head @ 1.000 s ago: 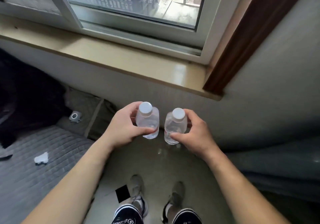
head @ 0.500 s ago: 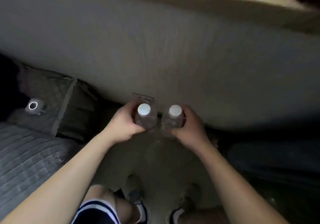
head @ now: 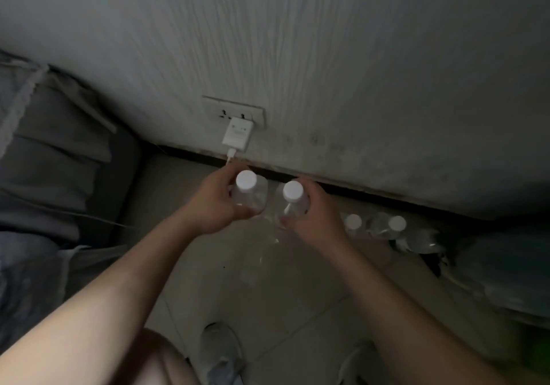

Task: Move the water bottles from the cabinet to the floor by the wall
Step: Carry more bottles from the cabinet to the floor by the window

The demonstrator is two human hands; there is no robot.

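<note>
My left hand (head: pixel 215 203) grips a clear water bottle (head: pixel 249 195) with a white cap, held upright just above the tiled floor near the dark skirting. My right hand (head: pixel 312 218) grips a second clear bottle (head: pixel 291 201) with a white cap, right beside the first. Both bottles hang low, close to the wall (head: pixel 327 72); whether they touch the floor is hidden by my hands. To the right, two more white-capped bottles (head: pixel 353 222) (head: pixel 397 224) stand on the floor along the wall.
A wall socket (head: pixel 256 110) with a white charger (head: pixel 237 134) plugged in sits just above the bottles. Grey bedding (head: pixel 53 161) fills the left side, another dark soft mass (head: pixel 506 265) lies at the right. My shoes (head: pixel 221 346) stand on the floor tiles below.
I have bent down; the view has dropped from the window sill to the base of the wall. Both bottles have moved down toward the floor near the socket.
</note>
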